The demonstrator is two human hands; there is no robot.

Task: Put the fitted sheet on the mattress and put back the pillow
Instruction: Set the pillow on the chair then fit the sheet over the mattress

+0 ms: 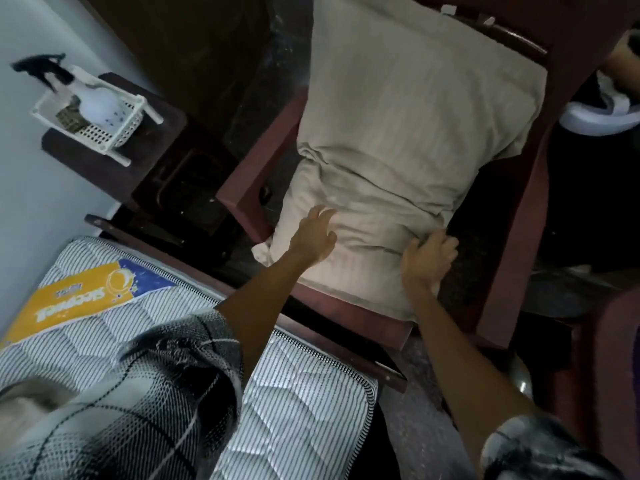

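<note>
A beige pillow leans in a dark red wooden armchair beyond the bed. Over the pillow's lower left part my left hand reaches with fingers spread and straight, touching or nearly touching the fabric. My right hand grips the lower right edge of the pillow, fingers curled into the fabric. The bare mattress, white with thin dark stripes and a yellow and blue label, lies at the lower left on a dark wooden bed frame. No fitted sheet can be made out.
A dark side table at the left carries a white plastic basket with a spray bottle. A white wall runs along the left. A white shoe shows at the right edge. Dark floor lies between chair and bed.
</note>
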